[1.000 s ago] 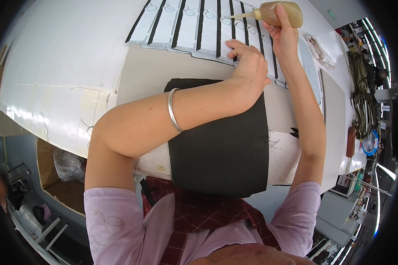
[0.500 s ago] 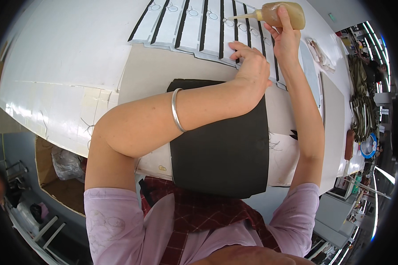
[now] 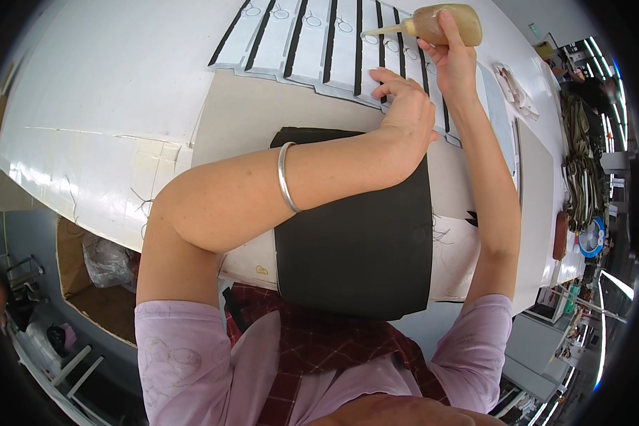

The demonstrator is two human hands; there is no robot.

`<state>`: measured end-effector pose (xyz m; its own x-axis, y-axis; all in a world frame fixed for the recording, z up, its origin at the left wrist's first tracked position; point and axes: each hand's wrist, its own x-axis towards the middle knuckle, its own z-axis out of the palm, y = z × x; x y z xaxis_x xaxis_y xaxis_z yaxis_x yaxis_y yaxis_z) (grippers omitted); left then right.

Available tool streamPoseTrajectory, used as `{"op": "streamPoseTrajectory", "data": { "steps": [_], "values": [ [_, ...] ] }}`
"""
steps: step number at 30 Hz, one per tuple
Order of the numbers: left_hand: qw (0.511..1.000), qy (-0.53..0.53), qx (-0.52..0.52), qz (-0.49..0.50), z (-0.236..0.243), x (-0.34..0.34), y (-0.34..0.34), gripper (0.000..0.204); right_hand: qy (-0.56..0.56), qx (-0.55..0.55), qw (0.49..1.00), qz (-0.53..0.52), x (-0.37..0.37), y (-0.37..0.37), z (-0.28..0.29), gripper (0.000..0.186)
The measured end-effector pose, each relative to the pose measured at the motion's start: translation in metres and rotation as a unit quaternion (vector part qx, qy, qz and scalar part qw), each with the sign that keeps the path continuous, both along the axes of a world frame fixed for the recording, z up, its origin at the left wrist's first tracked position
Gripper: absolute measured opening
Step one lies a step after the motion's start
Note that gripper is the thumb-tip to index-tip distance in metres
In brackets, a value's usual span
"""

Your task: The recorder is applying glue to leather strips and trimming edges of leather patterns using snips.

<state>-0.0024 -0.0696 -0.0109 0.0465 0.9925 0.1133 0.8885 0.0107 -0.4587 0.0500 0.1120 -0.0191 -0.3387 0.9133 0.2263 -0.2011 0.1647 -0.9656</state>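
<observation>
- Amber and translucent: held a squeeze bottle [image 3: 467, 27] in the right grip [image 3: 456, 64], wrapped round the body with the thumb on the near side.
- Tipped it nearly level above the work, with the thin nozzle [image 3: 387, 30] pointing left at a ring [image 3: 369, 40] on one of the pale pieces [image 3: 311, 55]; could not tell touching from a slight gap.
- Laid the left grip [image 3: 408, 106] at the near end of the row, with fingers loosely bent and parted and nothing visible held between them.
- Had the pieces lying side by side, with black strips [image 3: 330, 42] between them, partly over a grey board [image 3: 263, 106] on the white surface [image 3: 85, 85].
- Reached the left forearm [image 3: 341, 167] across a black board [image 3: 355, 248], set close to the body and overhanging the near edge.
- Wore a silver bangle [image 3: 285, 177], lilac sleeves [image 3: 181, 334] and a dark red checked apron [image 3: 305, 348].
- Had loose threads [image 3: 440, 228] between the black board and the right forearm [image 3: 497, 184].
- Showed a cardboard box [image 3: 78, 287] with clear plastic [image 3: 106, 263] inside, lower left; olive cloth [image 3: 581, 174] and a blue fan [image 3: 591, 238], far right.
</observation>
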Motion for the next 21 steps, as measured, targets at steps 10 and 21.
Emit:
{"op": "streamPoseTrajectory", "data": {
  "steps": [10,21],
  "values": [
    [1.000,0.015,-0.007,0.002,-0.001,0.001,-0.001,0.077,0.054,-0.027,0.997,0.046,-0.017,0.005,0.003,0.046],
    [1.000,0.023,-0.007,0.006,-0.001,0.002,-0.001,0.074,-0.004,0.005,1.000,-0.008,-0.050,-0.034,0.011,0.042]
  ]
}}
